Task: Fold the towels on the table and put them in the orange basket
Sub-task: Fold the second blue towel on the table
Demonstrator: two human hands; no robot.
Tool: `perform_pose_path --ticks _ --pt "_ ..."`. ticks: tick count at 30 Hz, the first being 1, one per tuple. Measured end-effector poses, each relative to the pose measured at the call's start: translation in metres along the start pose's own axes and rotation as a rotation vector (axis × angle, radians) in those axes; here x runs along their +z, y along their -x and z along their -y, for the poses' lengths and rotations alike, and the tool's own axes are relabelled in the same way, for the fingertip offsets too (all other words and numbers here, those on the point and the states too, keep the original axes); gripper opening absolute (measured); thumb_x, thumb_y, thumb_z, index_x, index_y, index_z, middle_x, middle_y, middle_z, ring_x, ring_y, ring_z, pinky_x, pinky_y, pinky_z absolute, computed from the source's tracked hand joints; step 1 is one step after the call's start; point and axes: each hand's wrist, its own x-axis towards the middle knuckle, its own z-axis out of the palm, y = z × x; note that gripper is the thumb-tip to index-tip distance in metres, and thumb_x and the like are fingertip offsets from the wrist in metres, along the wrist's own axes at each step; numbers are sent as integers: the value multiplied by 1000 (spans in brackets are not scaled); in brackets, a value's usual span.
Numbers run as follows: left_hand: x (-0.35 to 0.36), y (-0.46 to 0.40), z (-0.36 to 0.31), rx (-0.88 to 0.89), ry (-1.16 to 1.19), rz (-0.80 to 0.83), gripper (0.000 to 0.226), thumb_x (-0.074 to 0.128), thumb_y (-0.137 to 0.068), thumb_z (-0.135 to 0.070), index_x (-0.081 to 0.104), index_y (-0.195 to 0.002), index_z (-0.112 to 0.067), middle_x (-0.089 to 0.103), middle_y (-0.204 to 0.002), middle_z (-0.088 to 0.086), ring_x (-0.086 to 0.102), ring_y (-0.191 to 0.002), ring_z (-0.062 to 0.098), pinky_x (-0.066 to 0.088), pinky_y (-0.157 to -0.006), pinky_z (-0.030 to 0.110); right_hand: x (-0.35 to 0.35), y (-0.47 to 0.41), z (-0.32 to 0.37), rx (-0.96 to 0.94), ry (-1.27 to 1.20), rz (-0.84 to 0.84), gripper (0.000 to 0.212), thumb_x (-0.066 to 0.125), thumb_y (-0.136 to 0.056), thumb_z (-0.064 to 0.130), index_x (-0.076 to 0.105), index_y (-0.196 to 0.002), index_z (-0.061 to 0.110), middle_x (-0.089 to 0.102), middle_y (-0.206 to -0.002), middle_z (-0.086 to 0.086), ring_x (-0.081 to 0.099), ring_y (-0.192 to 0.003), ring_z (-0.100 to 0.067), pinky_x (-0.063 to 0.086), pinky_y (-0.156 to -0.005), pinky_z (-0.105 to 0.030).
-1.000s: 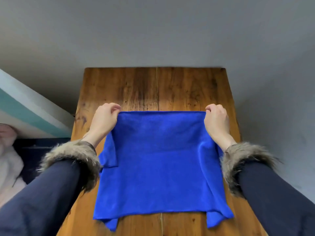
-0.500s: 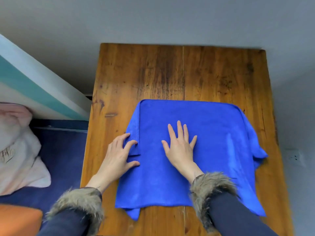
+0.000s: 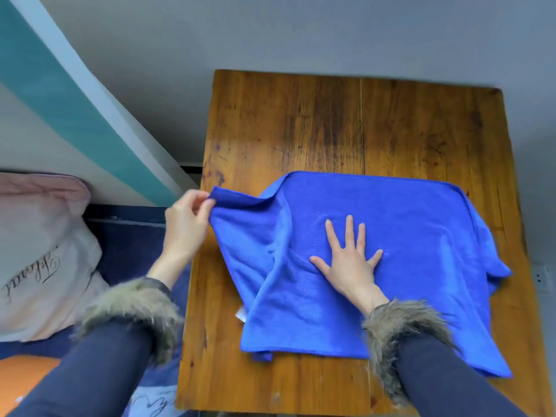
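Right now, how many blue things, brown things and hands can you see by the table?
Blue towel: 1
Brown wooden table: 1
Hands: 2, left hand and right hand
Total: 4

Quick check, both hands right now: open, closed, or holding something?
Left hand: pinches the left corner of the blue towel, lifted off the table.
Right hand: open, flat, pressing on the towel.

A blue microfibre towel (image 3: 406, 236) lies spread on the brown wooden table (image 3: 301, 121), nearer its front edge. The right hand (image 3: 350, 263) rests flat on the towel's middle. The left hand (image 3: 183, 224) holds the towel's left corner just past the table's left edge. A pale pillow (image 3: 39, 251) lies left of the table.
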Motion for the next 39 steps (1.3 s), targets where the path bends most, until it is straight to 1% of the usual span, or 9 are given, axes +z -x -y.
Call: perform_pose_path --ticks 6,9,12,16,20,25,33,36,39 --pt "-12 -51 -10 79 -169 -61 36 54 -91 -9 50 -126 -4 53 -113 11 51 -93 20 34 -90 22 -4 0 -1 12 -8 46 82 36 -87 66 -14 -145 38 -32 -151 -1 -25 -141 -28 12 -103 -71" --pt "7 -22 1 257 -382 -38 44 56 -86 -2 47 -129 -1 49 -125 20 47 -113 35 39 -94 44 -4 -1 0 15 -3 53 83 36 -87 66 -15 -145 38 -33 -151 -1 -25 -141 -28 11 -103 -71" --pt "30 32 24 364 -493 145 50 61 -86 -8 45 -133 -2 41 -139 22 40 -128 41 40 -98 53 -3 -1 1 14 -6 47 83 36 -87 66 -15 -145 37 -33 -151 -1 -25 -141 -27 10 -103 -71" --pt "40 71 58 253 -621 423 82 54 -87 -51 7 -148 -22 -2 -157 8 -2 -145 29 5 -116 44 -3 -1 0 12 -13 44 83 37 -87 66 -14 -146 37 -32 -151 -1 -25 -141 -27 9 -103 -71" --pt "30 68 58 244 -727 477 95 53 -80 -63 -7 -145 -28 -20 -151 -2 -13 -144 24 1 -116 44 -1 -1 0 6 -22 18 83 39 -87 65 -12 -146 37 -30 -152 -1 -25 -141 -27 9 -102 -72" --pt "28 70 43 82 -818 542 96 51 -82 -62 -13 -147 -31 -27 -153 5 -19 -142 29 -1 -114 49 0 1 -2 -16 -54 -5 81 41 -88 62 -8 -147 37 -28 -153 0 -23 -141 -27 7 -104 -70" --pt "93 118 4 369 -712 520 70 45 -91 -50 13 -149 -29 -3 -158 8 -5 -144 31 8 -109 64 6 24 -56 -41 -194 -184 58 37 -99 38 13 -150 25 -5 -158 -2 -11 -145 -21 -1 -112 -59" --pt "135 144 -21 419 -755 605 68 36 -83 -55 25 -145 -27 18 -155 12 12 -141 34 24 -101 68 10 33 -106 3 -217 -338 53 36 -96 34 29 -146 18 15 -156 -8 6 -145 -26 7 -112 -59" --pt "176 165 -45 492 -791 641 72 50 -80 -55 31 -143 -26 23 -154 13 12 -139 34 25 -95 73 10 40 -161 130 -295 -481 53 38 -91 30 41 -139 10 31 -151 -12 23 -141 -30 18 -109 -60"
